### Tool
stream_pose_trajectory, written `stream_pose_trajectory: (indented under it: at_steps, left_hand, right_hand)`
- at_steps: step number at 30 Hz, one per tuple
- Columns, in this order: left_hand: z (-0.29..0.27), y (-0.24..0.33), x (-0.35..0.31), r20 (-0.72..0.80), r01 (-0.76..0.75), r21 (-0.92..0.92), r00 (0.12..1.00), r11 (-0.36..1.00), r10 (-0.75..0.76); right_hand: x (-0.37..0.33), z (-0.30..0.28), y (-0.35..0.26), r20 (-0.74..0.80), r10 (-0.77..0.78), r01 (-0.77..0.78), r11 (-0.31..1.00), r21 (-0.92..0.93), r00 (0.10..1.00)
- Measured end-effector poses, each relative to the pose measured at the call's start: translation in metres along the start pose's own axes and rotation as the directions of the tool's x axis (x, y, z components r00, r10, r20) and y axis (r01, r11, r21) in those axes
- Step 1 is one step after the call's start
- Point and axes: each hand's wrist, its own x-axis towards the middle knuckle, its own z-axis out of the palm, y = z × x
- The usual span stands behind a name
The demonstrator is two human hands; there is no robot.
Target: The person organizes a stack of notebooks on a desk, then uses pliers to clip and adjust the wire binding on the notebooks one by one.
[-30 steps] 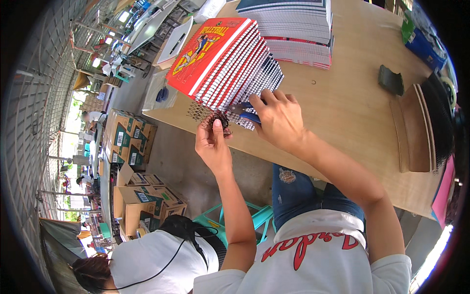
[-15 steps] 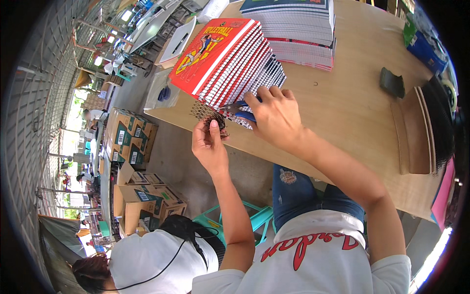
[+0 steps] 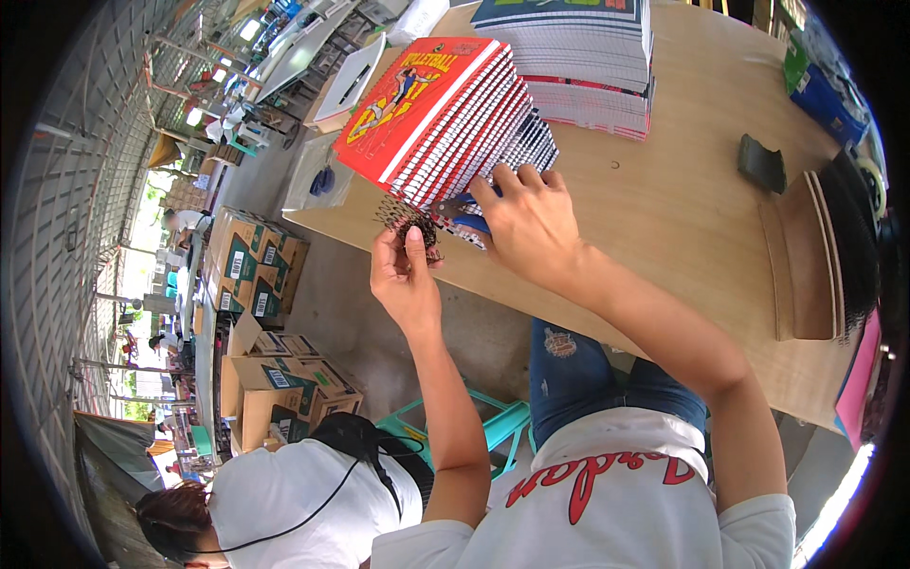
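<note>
Left hand (image 3: 406, 280) is pinching a dark wire coil (image 3: 406, 220) between thumb and fingers, closed on it, right at the near-left table (image 3: 664, 218) edge. Right hand (image 3: 531, 223) is lying flat, fingers spread, pressing down on the near end of the fanned stack of notebooks (image 3: 445, 119); it isn't gripping anything that I can see, just pinning the bottom books.

Risks as I'm reading it:
- The coil is hanging over the table edge, partly past it. If the pinch is slipping, it's dropping to the floor between the table and the cartons (image 3: 251, 261).
- The fan is leaning and staggered toward the near-left corner. If the right hand is lifting or shoving sideways, the slanted books are likely sliding off that edge.
- The coil looks springy and tangled; wire ends could be snagging on the spiral bindings touching it.

Room:
- Left is tight: table edge, then open floor, cartons beyond, and another person in a white shirt (image 3: 284, 503) sitting low at near left.
- Far side is blocked by a tall square stack of notebooks (image 3: 578, 57) just beside the fan.
- Right is open: bare tabletop well clear up to a small dark block (image 3: 761, 163) and boards (image 3: 806, 256) at the right edge.
</note>
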Motion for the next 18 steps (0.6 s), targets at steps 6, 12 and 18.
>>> stream_pose_trajectory:
  at_steps: [6, 12, 18]
  left_hand:
    - [0.0, 0.0, 0.001, -0.005, -0.007, 0.03, 1.0, 1.0, 0.007]
    - [-0.006, 0.004, 0.003, 0.041, -0.016, 0.059, 0.999, 0.998, 0.014]
    - [-0.002, 0.011, 0.008, 0.044, -0.025, 0.079, 0.999, 0.997, 0.022]
  right_hand:
    - [0.004, -0.001, 0.0, 0.254, 0.069, -0.089, 0.994, 0.069, 0.965]
    - [0.003, -0.008, 0.005, 0.07, 0.037, -0.037, 0.999, 0.008, 0.997]
    - [0.014, -0.003, -0.001, 0.219, 0.065, -0.078, 0.996, 0.053, 0.974]
